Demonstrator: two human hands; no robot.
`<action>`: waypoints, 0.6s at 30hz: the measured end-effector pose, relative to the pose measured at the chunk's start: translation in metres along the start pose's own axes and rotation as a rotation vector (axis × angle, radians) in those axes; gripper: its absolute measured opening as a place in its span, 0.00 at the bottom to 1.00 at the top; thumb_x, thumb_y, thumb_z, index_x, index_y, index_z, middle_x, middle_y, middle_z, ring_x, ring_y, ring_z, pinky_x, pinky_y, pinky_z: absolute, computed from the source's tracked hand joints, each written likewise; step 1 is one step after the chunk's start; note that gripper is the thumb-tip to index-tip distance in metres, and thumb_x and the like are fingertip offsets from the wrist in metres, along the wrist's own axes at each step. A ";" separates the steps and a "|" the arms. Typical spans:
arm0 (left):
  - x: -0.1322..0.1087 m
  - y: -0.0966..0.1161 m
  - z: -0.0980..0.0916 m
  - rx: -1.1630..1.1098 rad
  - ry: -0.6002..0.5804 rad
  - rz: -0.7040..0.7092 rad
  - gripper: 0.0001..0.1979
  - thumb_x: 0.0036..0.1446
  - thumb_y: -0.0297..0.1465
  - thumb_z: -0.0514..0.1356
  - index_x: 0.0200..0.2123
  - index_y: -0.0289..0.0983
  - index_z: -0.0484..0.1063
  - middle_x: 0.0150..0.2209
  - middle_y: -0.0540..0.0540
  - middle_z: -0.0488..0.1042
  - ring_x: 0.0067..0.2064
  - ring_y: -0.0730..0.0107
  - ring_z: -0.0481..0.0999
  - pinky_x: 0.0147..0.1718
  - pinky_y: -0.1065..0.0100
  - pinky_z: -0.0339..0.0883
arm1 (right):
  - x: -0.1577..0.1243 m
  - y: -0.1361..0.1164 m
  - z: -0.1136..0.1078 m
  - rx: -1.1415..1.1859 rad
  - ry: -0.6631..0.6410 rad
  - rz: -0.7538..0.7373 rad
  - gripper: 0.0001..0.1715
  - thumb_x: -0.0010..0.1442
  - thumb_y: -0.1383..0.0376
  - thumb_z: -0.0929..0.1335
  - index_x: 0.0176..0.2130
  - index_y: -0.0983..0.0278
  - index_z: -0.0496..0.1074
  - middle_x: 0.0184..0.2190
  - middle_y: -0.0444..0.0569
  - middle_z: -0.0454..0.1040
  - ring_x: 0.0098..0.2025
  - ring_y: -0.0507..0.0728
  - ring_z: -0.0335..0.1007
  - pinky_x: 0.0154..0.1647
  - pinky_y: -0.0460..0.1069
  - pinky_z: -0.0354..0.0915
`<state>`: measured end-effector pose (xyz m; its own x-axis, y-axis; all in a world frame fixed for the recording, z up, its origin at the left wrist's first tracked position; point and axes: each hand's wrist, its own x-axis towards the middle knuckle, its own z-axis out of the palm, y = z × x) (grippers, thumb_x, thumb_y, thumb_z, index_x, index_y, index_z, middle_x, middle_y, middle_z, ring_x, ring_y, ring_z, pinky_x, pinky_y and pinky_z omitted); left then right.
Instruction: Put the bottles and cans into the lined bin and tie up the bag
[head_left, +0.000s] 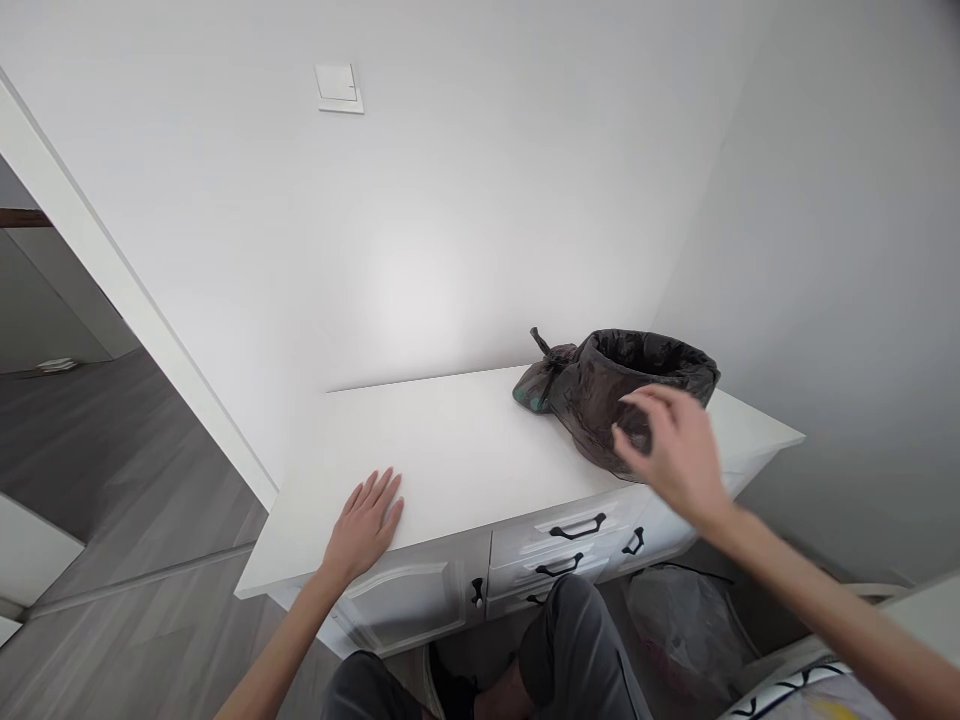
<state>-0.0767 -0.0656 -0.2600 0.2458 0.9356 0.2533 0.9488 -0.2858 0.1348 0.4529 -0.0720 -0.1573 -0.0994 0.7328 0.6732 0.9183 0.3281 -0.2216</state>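
Observation:
A bin lined with a black plastic bag (600, 400) stands at the right end of the white cabinet top (450, 440). The liner is folded over its round rim, and a knotted bunch of the plastic sticks out on the left side. My right hand (675, 445) hovers in front of the bin, thumb and fingers curved apart with a gap between them; nothing shows in it. Whether it touches the plastic I cannot tell. Flat on the cabinet top near its front left edge lies my left hand (364, 525), fingers stretched out and holding nothing.
Black handles (577, 525) stick out from the cabinet's drawers and doors. A light switch (339, 88) is on the wall behind. A translucent plastic bag (686, 620) sits on the floor at lower right, beside my knees. To the left is a doorway with grey flooring (150, 600).

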 end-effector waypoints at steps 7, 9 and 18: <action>-0.001 0.016 -0.016 -0.018 -0.015 -0.022 0.31 0.74 0.46 0.44 0.73 0.43 0.61 0.75 0.48 0.56 0.77 0.53 0.52 0.74 0.45 0.49 | -0.032 -0.067 0.132 0.258 -0.408 0.004 0.34 0.73 0.50 0.58 0.70 0.61 0.63 0.72 0.55 0.62 0.73 0.64 0.58 0.72 0.60 0.57; 0.000 0.016 -0.015 -0.016 -0.025 -0.044 0.31 0.74 0.47 0.44 0.73 0.43 0.60 0.75 0.49 0.55 0.77 0.54 0.51 0.74 0.46 0.48 | -0.026 -0.068 0.157 0.237 -0.500 0.075 0.39 0.74 0.48 0.55 0.72 0.68 0.59 0.76 0.57 0.54 0.77 0.62 0.49 0.76 0.57 0.50; 0.003 0.013 -0.007 0.008 0.002 -0.068 0.31 0.75 0.45 0.42 0.73 0.40 0.60 0.76 0.46 0.54 0.77 0.56 0.51 0.75 0.48 0.48 | -0.016 -0.071 0.189 -0.016 -0.657 0.146 0.46 0.75 0.44 0.47 0.78 0.67 0.46 0.79 0.54 0.37 0.80 0.60 0.29 0.79 0.59 0.27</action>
<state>-0.0648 -0.0680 -0.2508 0.1801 0.9523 0.2462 0.9649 -0.2196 0.1437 0.3171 0.0061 -0.2858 -0.1817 0.9811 0.0666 0.9451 0.1930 -0.2637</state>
